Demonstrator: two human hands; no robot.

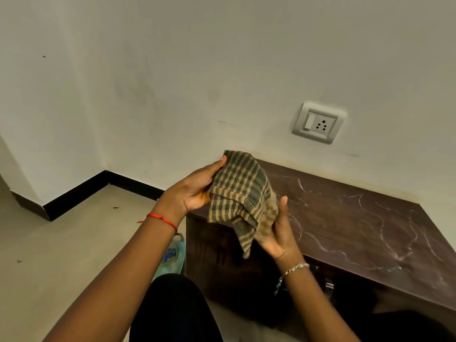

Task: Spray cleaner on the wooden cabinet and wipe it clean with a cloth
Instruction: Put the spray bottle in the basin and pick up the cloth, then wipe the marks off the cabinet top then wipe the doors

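The cabinet [357, 230] is filling the lower right of the frame, its dark top streaked with pale, curling smears. Both grips are up in the centre of the frame, in front of the cabinet's left corner, with the checked cloth [240, 191] between them. The left grip [197, 191] is pinching the cloth's upper left edge, thumb lying on the front and fingers going behind. The right grip [278, 233] is sitting at the cloth's lower right part, thumb standing straight and free. Its fingers are hiding behind the folds, so I cannot tell whether it is gripping. The cloth is hanging in loose folds, 1 corner pointing down. A bottle [172, 257] is peeking out at lower centre-left, just beside the cabinet's left side, partly behind the left forearm. A socket [319, 123] is sitting on the wall [172, 70], right of centre.
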